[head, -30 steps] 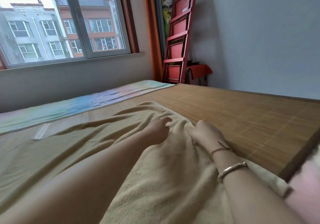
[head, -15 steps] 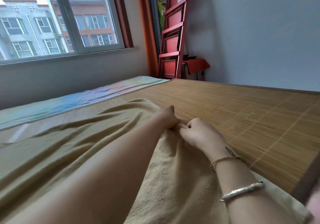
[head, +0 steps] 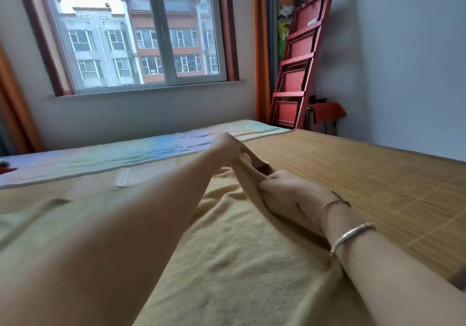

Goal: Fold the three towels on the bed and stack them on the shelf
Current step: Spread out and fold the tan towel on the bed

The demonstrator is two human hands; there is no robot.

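A yellow towel (head: 227, 262) is spread over the near part of the bed (head: 365, 174), lying partly on a woven bamboo mat (head: 378, 187) and reaching off to the left. The towel's far edge is lifted off the mat and held betw. both hands.

Left hand (head: 227, 146): raised above the bed, fingers curled, grip closed on the far corner of the towel edge. Right hand (head: 285, 187): lower, close to the mat, fingers curled, grip closed on the same edge nearer the camera. The edge is pulled taut betw. the two grips, sloping down from left hand to right.

Two bracelets are worn on the right wrist: a thin gold chain (head: 330, 206) and a silver bangle (head: 353, 236).

A pastel multicolour sheet (head: 126, 154) is seen along the far side of the bed, below the window (head: 141, 35). A red folding rack (head: 300, 68) is leant against the wall in the corner, w. a red bag (head: 325, 111) at its foot.

No brand, label or legible writing can be made out. A small whitish tag-like patch (head: 121, 178) lies on the far left of the towel, too blurred to read. Whether the bag holds anything cannot be told.
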